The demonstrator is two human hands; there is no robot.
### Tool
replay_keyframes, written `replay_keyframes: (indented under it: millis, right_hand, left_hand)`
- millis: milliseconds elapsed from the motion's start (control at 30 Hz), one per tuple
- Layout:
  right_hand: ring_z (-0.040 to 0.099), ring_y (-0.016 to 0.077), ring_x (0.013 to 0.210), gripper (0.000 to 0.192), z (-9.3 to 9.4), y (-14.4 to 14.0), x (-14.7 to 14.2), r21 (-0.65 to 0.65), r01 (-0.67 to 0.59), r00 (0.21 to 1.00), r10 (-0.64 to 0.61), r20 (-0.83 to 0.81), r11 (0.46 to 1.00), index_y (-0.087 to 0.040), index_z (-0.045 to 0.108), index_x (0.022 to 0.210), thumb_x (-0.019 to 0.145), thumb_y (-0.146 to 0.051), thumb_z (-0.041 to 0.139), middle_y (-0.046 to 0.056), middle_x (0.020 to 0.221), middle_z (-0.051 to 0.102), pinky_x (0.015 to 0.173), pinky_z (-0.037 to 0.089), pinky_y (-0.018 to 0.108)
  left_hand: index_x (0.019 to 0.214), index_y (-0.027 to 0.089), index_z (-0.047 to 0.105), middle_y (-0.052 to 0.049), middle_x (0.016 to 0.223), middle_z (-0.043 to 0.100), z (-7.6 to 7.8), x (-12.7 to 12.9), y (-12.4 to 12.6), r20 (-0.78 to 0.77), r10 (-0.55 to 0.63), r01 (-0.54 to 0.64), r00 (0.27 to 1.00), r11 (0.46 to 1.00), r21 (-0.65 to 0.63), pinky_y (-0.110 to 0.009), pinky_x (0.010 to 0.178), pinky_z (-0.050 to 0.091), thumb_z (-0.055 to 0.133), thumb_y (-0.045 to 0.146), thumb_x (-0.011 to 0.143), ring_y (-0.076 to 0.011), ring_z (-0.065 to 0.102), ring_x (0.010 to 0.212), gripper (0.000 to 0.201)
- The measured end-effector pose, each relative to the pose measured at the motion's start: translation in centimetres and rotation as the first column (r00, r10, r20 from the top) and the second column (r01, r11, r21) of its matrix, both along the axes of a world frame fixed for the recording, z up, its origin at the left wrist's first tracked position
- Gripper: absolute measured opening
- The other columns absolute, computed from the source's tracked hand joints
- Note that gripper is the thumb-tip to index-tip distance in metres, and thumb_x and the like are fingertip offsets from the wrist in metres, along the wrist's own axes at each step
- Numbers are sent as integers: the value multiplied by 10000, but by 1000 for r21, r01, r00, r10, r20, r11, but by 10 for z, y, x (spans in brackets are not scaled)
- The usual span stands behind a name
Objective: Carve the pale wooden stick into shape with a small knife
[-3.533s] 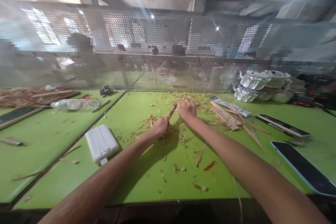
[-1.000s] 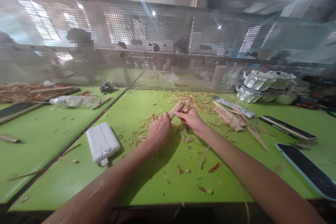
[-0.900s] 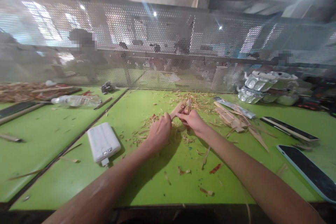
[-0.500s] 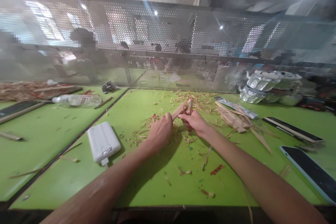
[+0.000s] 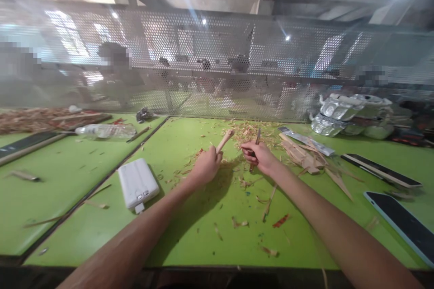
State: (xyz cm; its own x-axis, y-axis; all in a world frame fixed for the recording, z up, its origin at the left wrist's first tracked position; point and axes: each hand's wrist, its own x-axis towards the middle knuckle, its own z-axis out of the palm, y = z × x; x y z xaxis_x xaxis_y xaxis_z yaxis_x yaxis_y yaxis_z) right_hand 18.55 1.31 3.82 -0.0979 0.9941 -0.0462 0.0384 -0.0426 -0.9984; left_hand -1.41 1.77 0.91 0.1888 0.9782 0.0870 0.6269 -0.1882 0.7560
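My left hand [image 5: 206,165] is closed around a pale carved wooden stick [image 5: 224,140], whose rounded far end sticks out up and to the right. To its right, my right hand [image 5: 259,156] grips a slim dark carving knife [image 5: 259,135]. The knife stands nearly upright, its tip above the fingers and its lower end showing below the hand. A gap separates the knife from the wood. Curled wood shavings [image 5: 249,131] lie on the green table [image 5: 190,235] beyond and under both hands.
Left of my hands lies a white power bank [image 5: 138,184], with a plastic bottle [image 5: 105,131] behind it. To the right are wood offcuts [image 5: 303,156], a phone [image 5: 400,221] and a foil-like silver bundle [image 5: 339,110]. A perforated metal screen [image 5: 210,86] closes off the back; people sit beyond it.
My hands have drawn apart: the knife has moved right, off the wood's end. The wooden stick has turned, so its broad marked face no longer shows. The view has shifted slightly.
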Motion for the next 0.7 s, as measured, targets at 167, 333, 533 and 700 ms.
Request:
replay_keyframes:
  millis: [167, 333, 533, 700]
  right_hand:
    - [354, 100, 466, 328, -7, 3, -4, 143, 109, 944, -147, 296, 984, -225, 471, 655, 903, -339, 652, -49, 559, 431, 483, 281, 251]
    - [441, 136, 568, 340, -14, 12, -1, 373, 99, 802, -296, 518, 923, -224, 463, 641, 892, -375, 635, -41, 578, 460, 592, 352, 275]
    - [418, 126, 571, 385, -17, 12, 0, 323, -19, 812, -174, 557, 946, -219, 426, 602, 898, -370, 620, -46, 565, 438, 627, 352, 286]
    - [437, 128, 596, 356, -14, 7, -2, 258, -98, 831, -64, 553, 961, -183, 571, 694, 881, -474, 655, -29, 630, 511, 639, 360, 295]
  left_hand:
    - [852, 206, 480, 33, 694, 460, -4, -1, 1, 248, -80, 126, 965, 976, -175, -256, 503, 341, 485, 390, 1000, -129, 428, 555, 236]
    - [894, 227, 407, 98, 639, 373, -7, -4, 2, 510, -133, 332, 850, 887, -322, -209, 439, 286, 523, 389, 989, -74, 335, 460, 220]
    - [843, 232, 371, 113, 617, 325, -6, -5, 1, 629, -157, 434, 762, 844, -315, -188, 405, 221, 570, 377, 975, -46, 281, 439, 280]
    - [841, 221, 408, 98, 635, 357, -13, -9, 3, 736, -146, 534, 661, 780, -325, -182, 395, 222, 627, 415, 955, -36, 292, 441, 314]
